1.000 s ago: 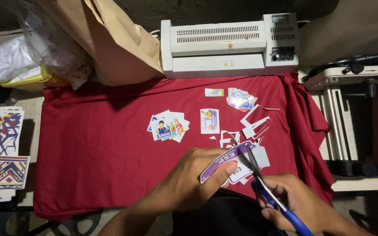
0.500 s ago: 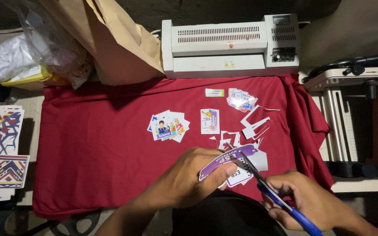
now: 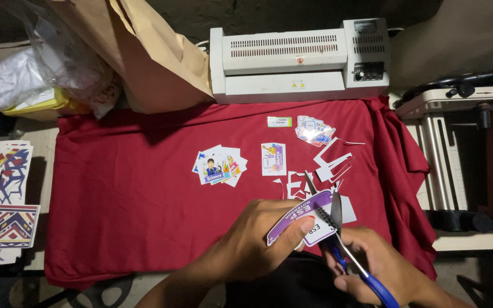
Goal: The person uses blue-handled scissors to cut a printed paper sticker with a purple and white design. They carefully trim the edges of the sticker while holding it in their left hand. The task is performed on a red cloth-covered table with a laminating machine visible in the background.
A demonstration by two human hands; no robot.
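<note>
Over the red cloth (image 3: pixel 132 205), the left hand (image 3: pixel 258 242) pinches a purple-and-white label (image 3: pixel 306 219) while the right hand (image 3: pixel 375 265) grips blue-handled scissors (image 3: pixel 338 236), blades parted around the label's edge. A clear plastic bag (image 3: pixel 41 68) at upper left holds white and yellow packets.

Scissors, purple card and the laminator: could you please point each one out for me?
scissors (image 3: pixel 338 231): head view, on the blades near the pivot.
purple card (image 3: pixel 298 219): head view, on its curved purple band.
laminator (image 3: pixel 292 63): head view, on its white top cover.
</note>
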